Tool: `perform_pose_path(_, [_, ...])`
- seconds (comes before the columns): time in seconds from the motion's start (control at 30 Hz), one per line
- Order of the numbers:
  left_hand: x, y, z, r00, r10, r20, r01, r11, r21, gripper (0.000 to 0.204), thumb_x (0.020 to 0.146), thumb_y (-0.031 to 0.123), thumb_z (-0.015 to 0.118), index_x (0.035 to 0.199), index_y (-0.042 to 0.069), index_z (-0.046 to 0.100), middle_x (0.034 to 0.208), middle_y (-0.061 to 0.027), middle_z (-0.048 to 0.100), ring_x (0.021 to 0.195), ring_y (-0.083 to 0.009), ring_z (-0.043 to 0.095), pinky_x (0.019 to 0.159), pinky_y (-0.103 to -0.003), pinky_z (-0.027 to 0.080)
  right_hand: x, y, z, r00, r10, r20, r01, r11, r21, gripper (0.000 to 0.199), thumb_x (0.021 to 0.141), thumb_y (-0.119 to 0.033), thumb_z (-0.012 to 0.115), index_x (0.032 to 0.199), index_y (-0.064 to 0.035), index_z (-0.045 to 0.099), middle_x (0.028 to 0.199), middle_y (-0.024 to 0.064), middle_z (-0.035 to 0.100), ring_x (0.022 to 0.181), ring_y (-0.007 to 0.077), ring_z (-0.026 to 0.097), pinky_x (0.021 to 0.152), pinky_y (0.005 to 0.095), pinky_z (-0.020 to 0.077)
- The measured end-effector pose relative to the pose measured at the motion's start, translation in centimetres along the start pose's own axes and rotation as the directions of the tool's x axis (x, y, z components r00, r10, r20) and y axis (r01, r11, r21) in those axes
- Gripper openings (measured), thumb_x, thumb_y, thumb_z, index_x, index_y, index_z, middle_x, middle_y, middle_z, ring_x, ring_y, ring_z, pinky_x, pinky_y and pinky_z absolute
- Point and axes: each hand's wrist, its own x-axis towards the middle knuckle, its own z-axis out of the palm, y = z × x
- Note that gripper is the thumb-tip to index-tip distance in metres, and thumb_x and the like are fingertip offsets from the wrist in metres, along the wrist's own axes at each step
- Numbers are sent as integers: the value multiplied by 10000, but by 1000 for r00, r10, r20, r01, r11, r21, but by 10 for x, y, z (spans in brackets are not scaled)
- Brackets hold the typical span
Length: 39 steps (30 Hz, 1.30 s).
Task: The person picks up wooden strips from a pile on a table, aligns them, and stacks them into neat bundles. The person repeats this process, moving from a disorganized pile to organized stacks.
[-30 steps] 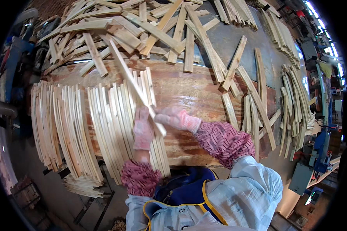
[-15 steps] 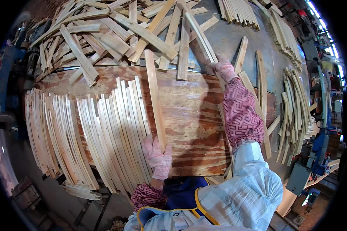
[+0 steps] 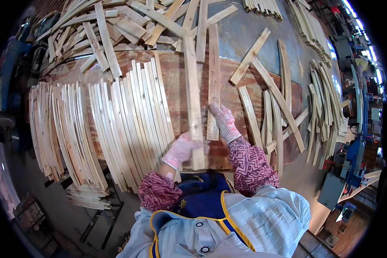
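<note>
In front of me my left hand (image 3: pixel 184 148), in a pale pink-and-white glove, is closed round the lower part of a long wooden strip (image 3: pixel 192 94). That strip points away from me, slightly blurred, its far end near the loose pile. Just right of it lies a second, shorter wooden strip (image 3: pixel 213 56). My right hand (image 3: pixel 223 122), gloved alike, has its fingers at that second strip's right edge, near the lower end; the thumb side is partly hidden. To the left, a row of strips (image 3: pixel 133 124) stands side by side, close to my left hand.
A jumbled pile of wooden strips (image 3: pixel 129 26) covers the far left of the worn plywood table (image 3: pixel 176 77). Several loose strips (image 3: pixel 275 103) cross each other at the right. Further right is a bundle of strips (image 3: pixel 324 107), with blue-grey machinery (image 3: pixel 352 163) beyond.
My right hand has come back from the far right toward the middle. The strip formerly under my left hand now lies along the row, and the left hand grips another strip.
</note>
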Motion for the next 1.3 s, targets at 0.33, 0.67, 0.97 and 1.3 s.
perform_pose_path(0.33, [-79,-3,-16,1000,10,-7,-12,970,-242,678,768,10,692,1392,56,433,1120,-164,653,953,-284,674,832,-414,577,-162,130,24,992,-56,112,125,422,-898,576,846,-471,621,1262,-79,542,1047,221,655,985,402,628,822,478,503])
perform_pose_path(0.67, [-138,-1,-54,980,144,-141,-167,970,-174,599,826,20,631,1390,44,431,1030,-135,657,813,-238,669,749,-370,575,-130,56,77,847,160,507,436,336,-835,430,917,-362,525,1200,-43,586,980,225,654,961,377,614,821,444,467])
perform_pose_path(0.97, [-316,100,-188,505,787,-354,-208,509,835,196,935,160,579,1082,33,604,862,-47,637,707,-168,611,601,-318,515,-126,100,84,965,13,264,160,766,-623,483,935,-401,539,1178,8,626,1073,179,676,1003,258,620,891,374,470])
perform_pose_path(1.3, [-317,116,-198,647,552,-526,-417,834,362,294,935,216,594,1162,29,595,917,-59,653,802,-164,647,696,-306,541,-154,36,156,927,-350,135,331,596,-732,633,873,-335,656,1385,-35,435,1317,193,544,1170,282,552,975,380,439])
